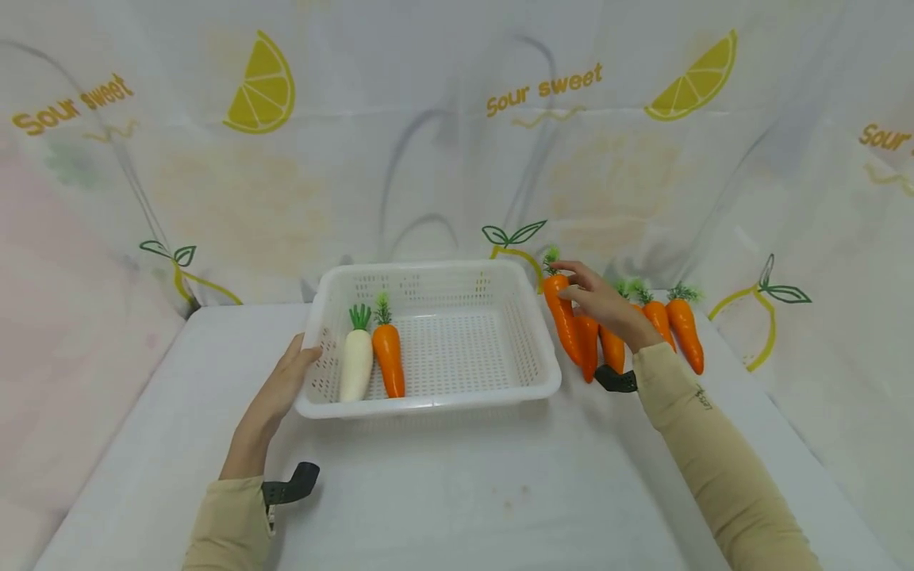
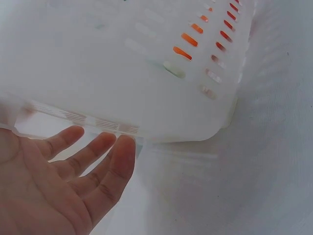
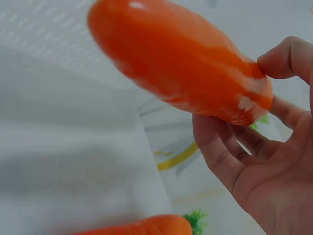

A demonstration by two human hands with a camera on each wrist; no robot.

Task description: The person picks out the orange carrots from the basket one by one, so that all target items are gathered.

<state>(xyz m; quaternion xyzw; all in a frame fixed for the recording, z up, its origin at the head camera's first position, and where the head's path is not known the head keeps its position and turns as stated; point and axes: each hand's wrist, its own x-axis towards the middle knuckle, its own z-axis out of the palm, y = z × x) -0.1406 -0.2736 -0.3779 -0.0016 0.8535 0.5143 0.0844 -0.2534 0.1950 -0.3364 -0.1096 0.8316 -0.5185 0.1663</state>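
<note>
My right hand (image 1: 601, 303) pinches an orange carrot (image 1: 562, 319) near its leafy top, just beyond the basket's right end. In the right wrist view thumb and fingers hold the carrot (image 3: 176, 58) by its thick end, its tip pointing away. My left hand (image 1: 280, 388) holds the left side of a white plastic basket (image 1: 428, 404), thumb over the rim. Its fingers (image 2: 120, 161) touch the outer wall in the left wrist view. Inside the basket, at the left, a white radish (image 1: 355, 366) and a carrot (image 1: 389, 361) lie side by side.
Several more carrots lie right of the basket, partly behind my right hand and forearm; the rightmost carrot (image 1: 687, 335) is plainly visible. A white cloth covers the table (image 1: 443, 492). Behind it hangs a lemon-printed curtain (image 1: 400, 174).
</note>
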